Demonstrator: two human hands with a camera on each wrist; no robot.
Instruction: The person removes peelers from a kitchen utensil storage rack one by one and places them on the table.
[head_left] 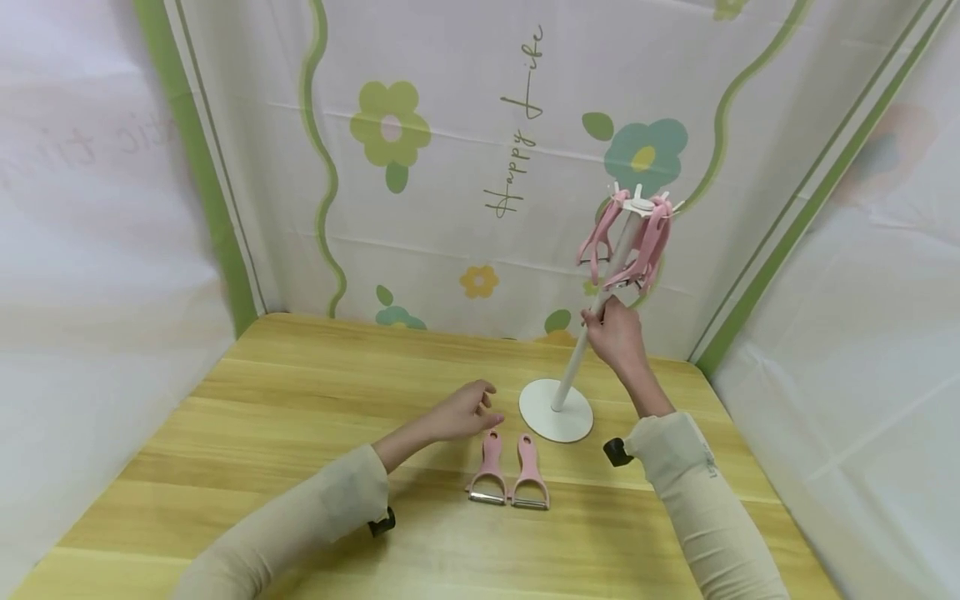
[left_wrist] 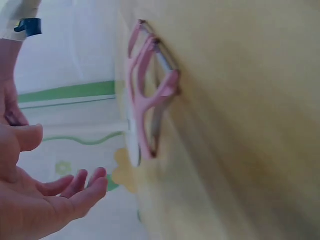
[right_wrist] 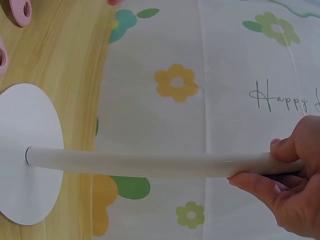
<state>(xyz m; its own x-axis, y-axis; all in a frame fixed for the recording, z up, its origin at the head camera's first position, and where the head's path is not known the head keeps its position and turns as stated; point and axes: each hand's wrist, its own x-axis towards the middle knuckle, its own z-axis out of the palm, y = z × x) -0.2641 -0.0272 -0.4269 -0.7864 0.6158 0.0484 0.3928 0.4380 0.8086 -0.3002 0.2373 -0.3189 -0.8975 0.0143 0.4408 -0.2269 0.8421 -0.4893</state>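
Note:
My right hand (head_left: 617,333) grips the white pole of a stand (head_left: 573,367), below its hooked top; in the right wrist view the thumb and fingers (right_wrist: 252,185) close round the pole. Pink peelers (head_left: 651,242) hang from the hooks. Two more pink peelers lie side by side on the table, a left one (head_left: 491,454) and a right one (head_left: 528,458), blades toward me. Just above the left peeler's handle end hovers my left hand (head_left: 461,412), fingers loosely bent and holding nothing. In the left wrist view that hand (left_wrist: 45,200) appears apart from the peelers (left_wrist: 145,100).
The stand's round white base (head_left: 536,408) rests on the wooden table (head_left: 300,433), right of centre. A curtain with flowers (head_left: 450,208) hangs behind the table's far edge, and white cloth (head_left: 847,350) hangs at both sides.

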